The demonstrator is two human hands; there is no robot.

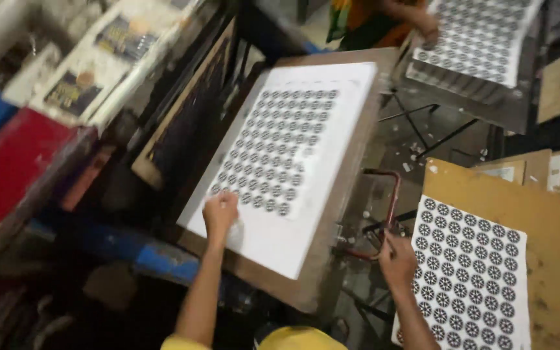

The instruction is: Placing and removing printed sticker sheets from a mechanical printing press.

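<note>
A: Start at the left. What lies there?

B: A red board (14, 159) and some stacked printed packets (92, 61) up top, well apart from the hands. Next comes a dark wooden frame (186, 110) leaning up beside the printing table (332, 214).

A: And the left hand?

B: The left hand (220, 214) rests on the white sheet (280, 162) near its lower left corner, just below the block of round black patterns. The fingers look curled and pressed together around something pale, perhaps a cloth; I judge it is pressing the sheet flat, since the table tilts and the paper could slide.

A: How much room around that sheet?

B: A brown margin of the table shows along its right and lower edges, so the sheet sits inside the rim. The lower left corner is close to the edge.

A: The right hand?

B: The right hand (396, 259) is off the table, at the red metal handle (387, 207) in the gap. The fingers seem closed about it, though I cannot tell how firmly. Just beside it lies a printed sheet (471, 272) on a brown board (546, 227), probably kept within easy reach.

A: Further on?

B: Top right, another person's hand (426, 29) touches a patterned sheet (481, 39) on a grey tray. The floor gap between the stations is narrow and cluttered.
</note>
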